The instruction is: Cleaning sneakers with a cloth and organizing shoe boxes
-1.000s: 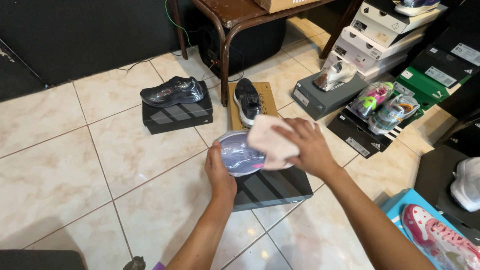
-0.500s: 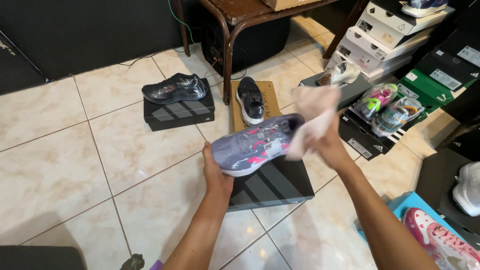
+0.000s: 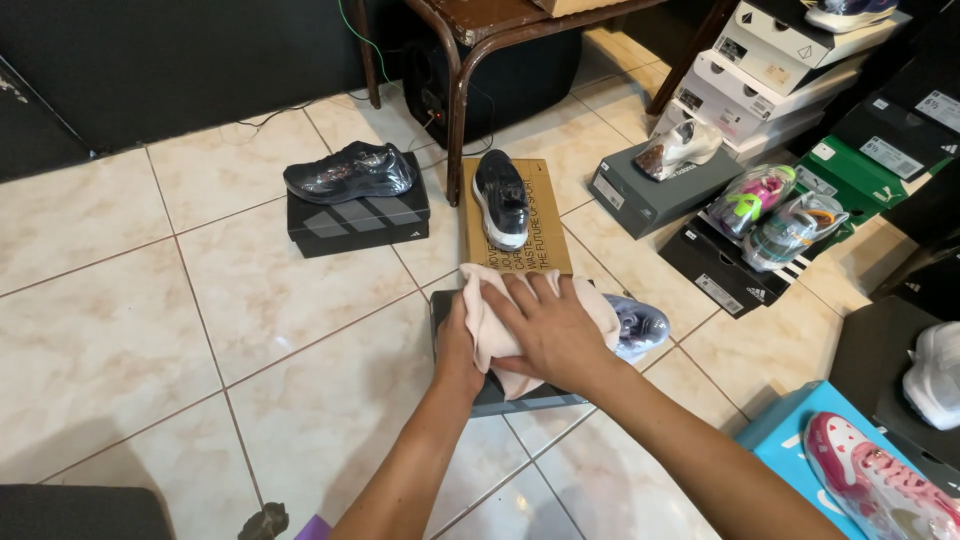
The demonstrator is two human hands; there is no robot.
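Right hand [image 3: 545, 330] spread flat, fingers [image 3: 520, 295] wide, pressing pale cloth [image 3: 480, 325] over lavender shoe [image 3: 640, 325]. Shoe beneath fingers, toe poking right, lying crosswise on dark box [image 3: 520, 398]. Left hand [image 3: 455, 350] gripping heel end, mostly hidden.

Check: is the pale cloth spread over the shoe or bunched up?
Spread: the cloth drapes over the shoe under the right hand; only its toe shows.

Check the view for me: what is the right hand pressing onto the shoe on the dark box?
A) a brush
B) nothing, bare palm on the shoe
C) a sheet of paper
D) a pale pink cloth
D: the right hand lies flat on a pale pink cloth draped over the lilac shoe, which rests on the dark box.
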